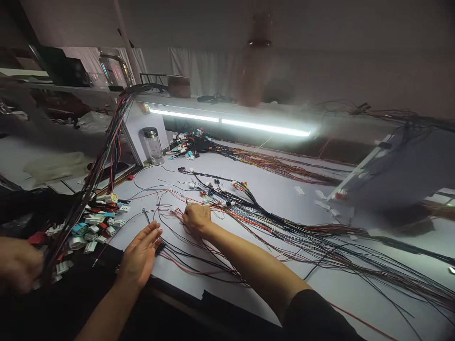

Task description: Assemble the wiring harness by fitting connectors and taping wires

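Note:
My left hand (138, 255) is held over the table's front edge, its fingers stretched and slightly curled. A black wire end (159, 248) lies by its thumb, and a thin dark lead (145, 215) points up beside its fingertips. Further in, my right hand (197, 219) is closed low over the table, with thin red and dark wires (179, 215) at its fingertips; the exact grip is hidden. Just left of those fingers is a small white connector (174, 208). Beyond and right of this hand lies a wire harness (256, 206) with several small connectors.
Another person's blurred hand (21, 265) is at the left, beside a hanging harness (106, 151) with many connectors (92, 227). A second bundle (270, 161) lies at the back under a bright light tube (263, 127). A glass bottle (152, 147) stands by the shelf post.

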`<state>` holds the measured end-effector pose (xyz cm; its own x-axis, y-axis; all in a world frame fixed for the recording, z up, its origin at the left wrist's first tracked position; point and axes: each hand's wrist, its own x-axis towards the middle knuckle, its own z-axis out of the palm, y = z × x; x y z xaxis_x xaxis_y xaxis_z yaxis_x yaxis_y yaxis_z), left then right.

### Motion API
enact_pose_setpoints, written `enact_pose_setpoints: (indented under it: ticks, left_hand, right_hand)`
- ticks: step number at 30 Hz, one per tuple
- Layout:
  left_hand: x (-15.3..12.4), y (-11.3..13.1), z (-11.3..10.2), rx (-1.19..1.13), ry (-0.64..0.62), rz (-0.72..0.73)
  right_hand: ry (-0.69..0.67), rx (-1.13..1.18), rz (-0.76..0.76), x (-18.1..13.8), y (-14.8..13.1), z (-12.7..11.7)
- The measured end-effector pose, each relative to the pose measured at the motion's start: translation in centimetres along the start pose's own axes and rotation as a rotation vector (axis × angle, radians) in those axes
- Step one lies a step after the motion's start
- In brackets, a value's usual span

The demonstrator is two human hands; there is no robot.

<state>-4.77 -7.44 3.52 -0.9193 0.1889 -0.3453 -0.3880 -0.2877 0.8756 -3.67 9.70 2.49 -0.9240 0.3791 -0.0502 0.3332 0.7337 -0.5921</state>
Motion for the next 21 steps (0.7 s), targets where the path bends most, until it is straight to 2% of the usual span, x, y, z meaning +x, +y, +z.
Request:
enact_pose_setpoints:
  ticks: [3,7,11,15,21]
  left_hand:
    - [2.2,-0.4,1.4,0.03,-0.098,-0.037]
    - [3.4,0.0,4.3,0.041,-0.225,-0.072]
    - [3.3,0.8,6.7,0.049,-0.315,0.003]
    - [3.2,1.8,8.2,0.063,-0.355,0.062]
    - [2.1,2.6,10.0,0.07,-0.38,0.064]
  right_hand:
    - [0.012,0.159,-0.012,-0.3,1.1,0.0]
    - [-0.031,0.415,-0.087,-0.6,1.9,-0.7]
    - [-0.078,0.664,-0.169,-1.2,2.7,-2.5]
    - [-0.126,0.863,-0.221,-2.7,4.4,-4.2]
    - [-0.086,0.964,-0.17,-4.5,5.1,-3.8]
